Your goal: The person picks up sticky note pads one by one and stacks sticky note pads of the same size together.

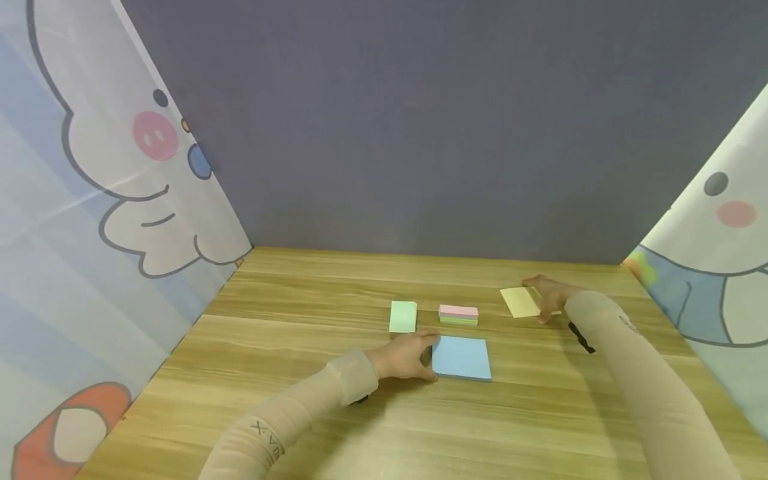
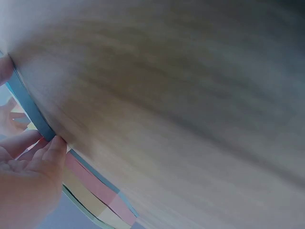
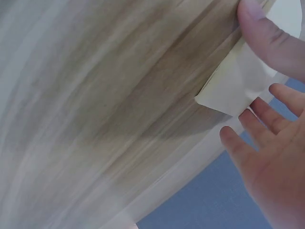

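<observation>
A blue sticky note pad [image 1: 461,358] lies flat on the wooden table. My left hand [image 1: 408,355] grips it from its left side, thumb at the near edge and fingers at the far edge. The left wrist view shows the blue pad's edge [image 2: 29,105] between the thumb and fingertips. Further back on the right, my right hand [image 1: 552,295] spreads over the right part of a yellow sticky note pad [image 1: 519,302]. In the right wrist view, its fingers reach loosely along one side of the yellow pad [image 3: 233,86], with the thumb across the opposite side.
A small green sticky note pad [image 1: 403,317] lies beyond my left hand. Beside it sits a stack of pink, green and yellow notes [image 1: 459,315]. A grey wall [image 1: 420,133] rises behind the table [image 1: 288,313], and cartoon-printed curtains [image 1: 90,220] hang at both sides.
</observation>
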The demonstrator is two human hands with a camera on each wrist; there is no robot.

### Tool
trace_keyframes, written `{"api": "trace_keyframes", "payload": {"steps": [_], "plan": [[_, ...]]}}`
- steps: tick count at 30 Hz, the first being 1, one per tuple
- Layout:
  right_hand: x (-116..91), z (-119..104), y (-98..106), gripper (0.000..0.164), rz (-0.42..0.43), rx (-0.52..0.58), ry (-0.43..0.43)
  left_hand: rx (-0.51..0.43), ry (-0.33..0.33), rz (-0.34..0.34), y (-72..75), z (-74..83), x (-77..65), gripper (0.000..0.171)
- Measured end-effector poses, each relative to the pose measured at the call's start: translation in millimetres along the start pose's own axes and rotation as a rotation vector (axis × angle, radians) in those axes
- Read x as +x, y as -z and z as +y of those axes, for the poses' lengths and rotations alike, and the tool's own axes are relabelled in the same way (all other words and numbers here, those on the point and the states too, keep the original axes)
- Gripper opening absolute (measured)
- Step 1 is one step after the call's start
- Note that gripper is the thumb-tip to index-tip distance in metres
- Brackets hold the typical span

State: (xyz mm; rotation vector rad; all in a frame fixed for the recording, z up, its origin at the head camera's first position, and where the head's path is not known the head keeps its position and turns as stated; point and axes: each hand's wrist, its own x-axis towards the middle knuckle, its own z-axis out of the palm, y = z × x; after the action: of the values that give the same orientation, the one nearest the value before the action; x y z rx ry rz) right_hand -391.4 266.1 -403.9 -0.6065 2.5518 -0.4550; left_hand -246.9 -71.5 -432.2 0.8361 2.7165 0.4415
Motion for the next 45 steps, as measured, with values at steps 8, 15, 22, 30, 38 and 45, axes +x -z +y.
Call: {"api": "trace_keyframes", "payload": {"steps": [8,15,22,30,38,45], "plan": [[-7.1,5.0,3.9,0.091,0.033,-0.012,-0.026,-0.011,-0.005,0.011,2.0,0.2,-0.7,0.081],[-11.3,8.1,8.1,0.094,0.046,-0.006,-0.025,-0.018,-0.003,0.017,5.9,-2.4,-0.2,0.080],[-11.4,10.5,5.5,0.098,0.062,-0.008,-0.025,-0.004,0.001,0.018,8.4,-2.6,-0.6,0.081],[-11.5,20.9,3.6,0.108,0.035,-0.080,-0.026,-0.010,0.000,0.008,7.2,-1.3,-0.5,0.080],[-18.1,28.7,-0.9,0.103,0.065,-0.072,-0.015,-0.039,0.019,-0.020,2.1,-0.8,-0.1,0.081],[-24.4,28.2,0.4,0.094,0.089,-0.096,0.013,-0.037,0.009,-0.022,3.6,-0.3,-0.7,0.080]]}}
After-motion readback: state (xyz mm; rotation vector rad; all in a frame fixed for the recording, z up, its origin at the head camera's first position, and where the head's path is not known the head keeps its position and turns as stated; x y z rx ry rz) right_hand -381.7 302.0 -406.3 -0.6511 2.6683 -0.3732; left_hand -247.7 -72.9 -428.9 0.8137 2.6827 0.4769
